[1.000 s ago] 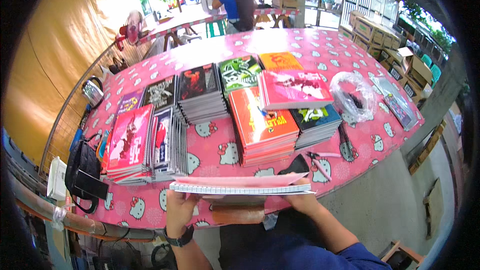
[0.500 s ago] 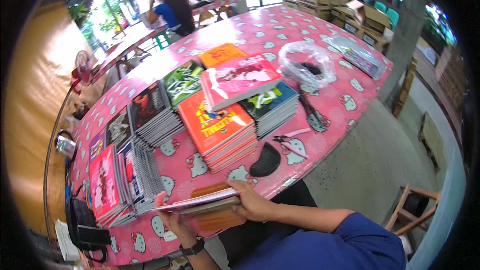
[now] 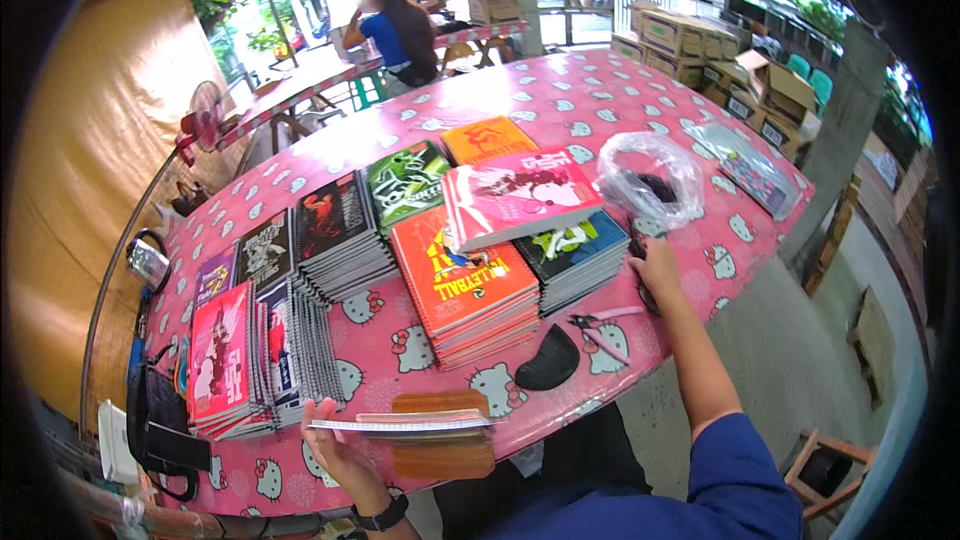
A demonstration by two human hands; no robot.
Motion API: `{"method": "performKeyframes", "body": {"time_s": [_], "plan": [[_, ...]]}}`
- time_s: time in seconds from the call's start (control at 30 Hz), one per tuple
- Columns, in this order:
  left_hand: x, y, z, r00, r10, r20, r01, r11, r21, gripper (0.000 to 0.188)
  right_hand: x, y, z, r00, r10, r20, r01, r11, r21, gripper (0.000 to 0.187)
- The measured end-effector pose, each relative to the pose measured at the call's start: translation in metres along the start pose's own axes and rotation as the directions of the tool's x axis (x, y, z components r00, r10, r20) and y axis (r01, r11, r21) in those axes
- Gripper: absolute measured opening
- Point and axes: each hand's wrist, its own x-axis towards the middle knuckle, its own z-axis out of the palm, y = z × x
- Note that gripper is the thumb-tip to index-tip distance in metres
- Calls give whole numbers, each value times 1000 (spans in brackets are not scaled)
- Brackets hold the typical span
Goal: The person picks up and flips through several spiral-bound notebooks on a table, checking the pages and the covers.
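Note:
My left hand [image 3: 338, 458] grips the left end of a sheaf of pages [image 3: 400, 426], seen edge-on above a brown wooden block [image 3: 443, 459] at the near table edge. Further right, my right hand [image 3: 655, 265] is closed over a bundle of thin black binding coils [image 3: 638, 237], its fingertips partly hidden. Past that hand is a clear plastic bag [image 3: 655, 165] with black stuff inside. Pink-handled cutters [image 3: 605, 330] and a dark curved pad [image 3: 547, 358] rest between my hands.
Stacks of spiral notebooks cover the middle, among them an orange stack [image 3: 465, 280] and a pink pile [image 3: 520, 195]. More notebooks [image 3: 225, 355] stand at left. A flat plastic packet [image 3: 755, 180] lies far right. Cardboard boxes [image 3: 680, 40] and people [image 3: 400, 35] are beyond.
My right hand has let go of the pages and reached forward and right to the black coils. My left hand still holds the pages. The view has shifted.

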Motion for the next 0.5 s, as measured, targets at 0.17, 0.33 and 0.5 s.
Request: {"method": "performKeyframes", "body": {"time_s": [0.17, 0.33, 0.5], "plan": [[5, 2, 1, 997, -74, 13, 71, 986, 150, 46, 13, 16, -1, 1000, -3, -14, 4, 999, 53, 26], [0, 17, 9, 994, -108, 13, 105, 982, 158, 47, 14, 2, -27, 1000, 19, -11, -18, 995, 94, 20], [3, 7, 11, 983, -154, 97, 120, 949, 291, 49, 24, 35, -65, 963, -20, -268, 49, 994, 102, 32]]}}
